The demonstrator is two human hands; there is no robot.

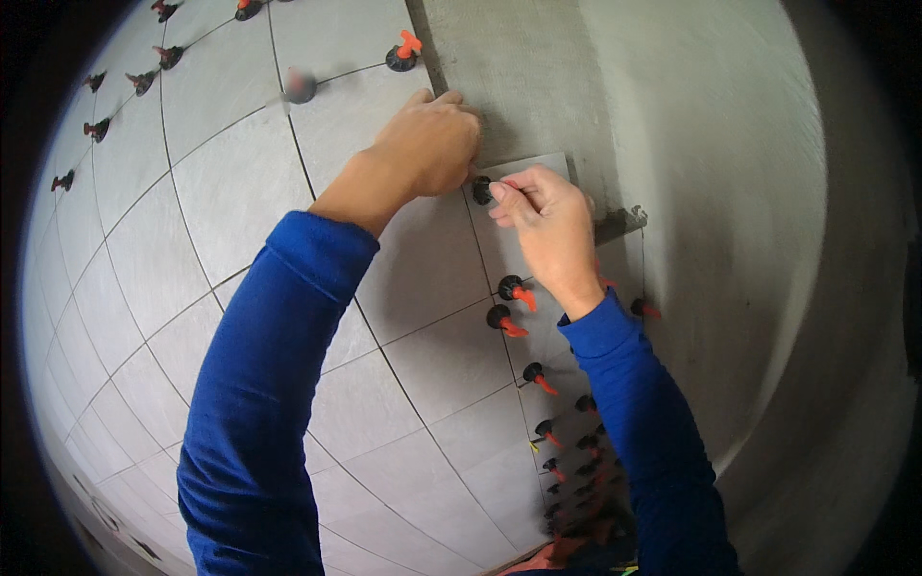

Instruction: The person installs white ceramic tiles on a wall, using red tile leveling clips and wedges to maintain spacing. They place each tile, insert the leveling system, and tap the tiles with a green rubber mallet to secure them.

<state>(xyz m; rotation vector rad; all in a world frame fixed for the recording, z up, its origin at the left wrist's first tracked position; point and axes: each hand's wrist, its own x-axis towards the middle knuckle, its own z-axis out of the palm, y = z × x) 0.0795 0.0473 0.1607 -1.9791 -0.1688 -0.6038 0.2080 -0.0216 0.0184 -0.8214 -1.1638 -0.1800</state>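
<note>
Here my right hand (547,216) pinches the small black-capped, red-stemmed plastic tile levelling clip (483,189) lying just left of its fingertips on the joint, stem pointing rightward, while my left hand (432,144), fingers curled closed, presses the narrow grey cut tile (538,165) immediately above.

Left hand (427,144) curled, right hand (547,216) pinching

Both hands meet at the top edge of the tiled wall (240,192), the left hand (427,144) just left of the right hand (547,226), with a levelling clip (482,189) between them on a joint. Above and to the right lies the bare wall (538,77). More clips (514,288) run down the joint below the right hand; others (401,56) sit along the joints at the upper left.
</note>
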